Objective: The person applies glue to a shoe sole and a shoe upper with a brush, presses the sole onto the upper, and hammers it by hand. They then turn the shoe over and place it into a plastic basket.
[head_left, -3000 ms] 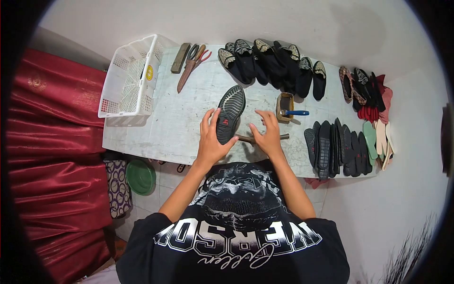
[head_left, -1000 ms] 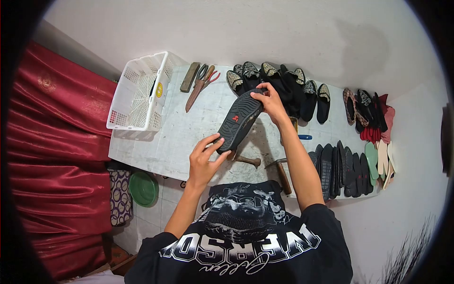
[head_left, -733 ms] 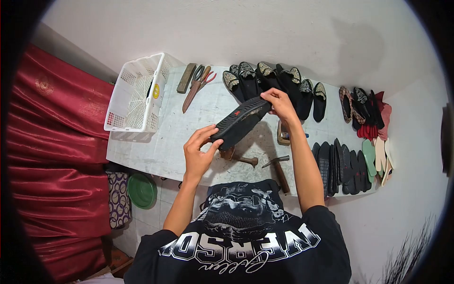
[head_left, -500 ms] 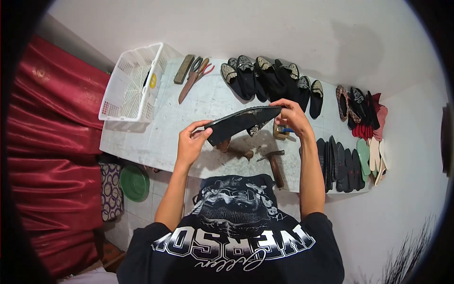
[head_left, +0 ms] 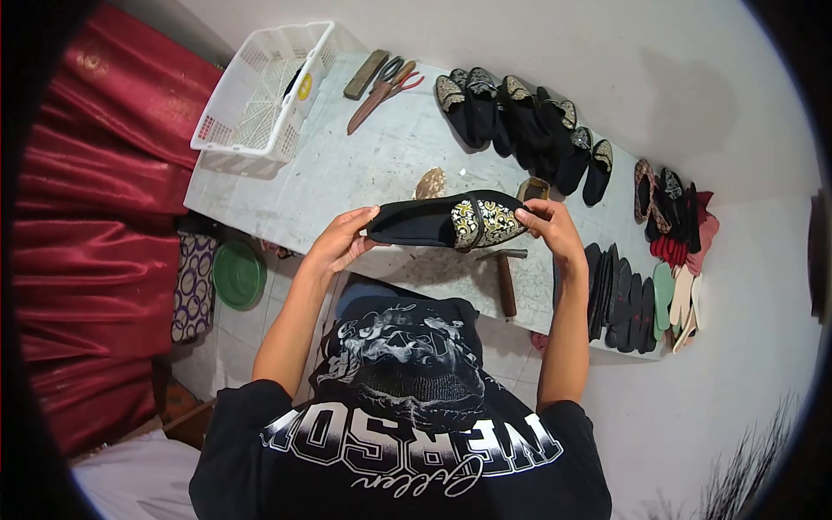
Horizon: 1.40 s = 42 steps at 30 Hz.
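A black shoe with a gold, white and black patterned upper is held level above the table, its open top facing the camera. My left hand pinches the heel end at the left. At the right, my right hand grips the toe, thumb on the patterned part. Below the toe end lies a hammer with a brown handle. Behind the shoe are a brownish oval piece and a small container, partly hidden.
A white basket stands at the back left, beside a block and red-handled pliers. Several black patterned shoes line the wall. Dark soles and green ones lie at the right. A green basin is on the floor.
The shoe has turned from its side and underside to show its patterned upper and inside. Both hands still hold its ends. The camera view has shifted, moving the table contents upward.
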Each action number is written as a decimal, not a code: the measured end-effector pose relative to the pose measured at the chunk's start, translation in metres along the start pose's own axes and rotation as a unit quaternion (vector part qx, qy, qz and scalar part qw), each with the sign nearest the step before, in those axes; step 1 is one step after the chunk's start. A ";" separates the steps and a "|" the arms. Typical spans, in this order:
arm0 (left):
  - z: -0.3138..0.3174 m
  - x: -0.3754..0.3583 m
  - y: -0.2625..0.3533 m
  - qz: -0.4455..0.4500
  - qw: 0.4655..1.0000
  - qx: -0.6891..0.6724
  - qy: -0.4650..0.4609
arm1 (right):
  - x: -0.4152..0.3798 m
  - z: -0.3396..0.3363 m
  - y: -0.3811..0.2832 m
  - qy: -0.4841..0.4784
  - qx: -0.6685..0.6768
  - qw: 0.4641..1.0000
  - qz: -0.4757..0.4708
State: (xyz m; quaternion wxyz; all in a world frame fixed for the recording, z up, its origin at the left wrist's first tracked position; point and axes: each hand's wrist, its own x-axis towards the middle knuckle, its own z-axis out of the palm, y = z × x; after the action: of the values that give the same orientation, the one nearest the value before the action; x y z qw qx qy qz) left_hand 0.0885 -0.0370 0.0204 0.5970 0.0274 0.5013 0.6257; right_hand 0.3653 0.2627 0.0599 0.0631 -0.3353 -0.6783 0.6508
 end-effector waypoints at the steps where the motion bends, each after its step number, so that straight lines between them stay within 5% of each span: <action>1: -0.007 -0.003 -0.004 0.002 1.000 -0.004 0.005 | 0.000 0.006 -0.004 -0.007 -0.002 1.000 0.000; 13: -0.063 -0.061 -0.008 0.016 0.992 -0.121 -0.007 | 0.072 0.099 -0.050 -0.041 0.032 0.998 -0.021; 26: -0.198 -0.075 0.061 0.036 0.998 -0.033 0.030 | 0.227 0.265 -0.151 -0.106 0.006 0.994 0.025; 30: -0.232 -0.069 0.104 0.043 0.998 0.007 0.045 | 0.293 0.315 -0.186 -0.121 -0.102 0.987 0.037; 42: -0.312 0.023 0.249 0.135 0.981 0.026 0.138 | 0.525 0.424 -0.233 -0.126 -0.053 0.989 -0.057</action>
State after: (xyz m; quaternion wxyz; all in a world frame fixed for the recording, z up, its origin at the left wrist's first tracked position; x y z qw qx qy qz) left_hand -0.2946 -0.1512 0.0167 0.4309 0.0240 0.5869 0.6851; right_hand -0.3456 0.2048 0.0297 -0.0041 -0.2140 -0.7326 0.6462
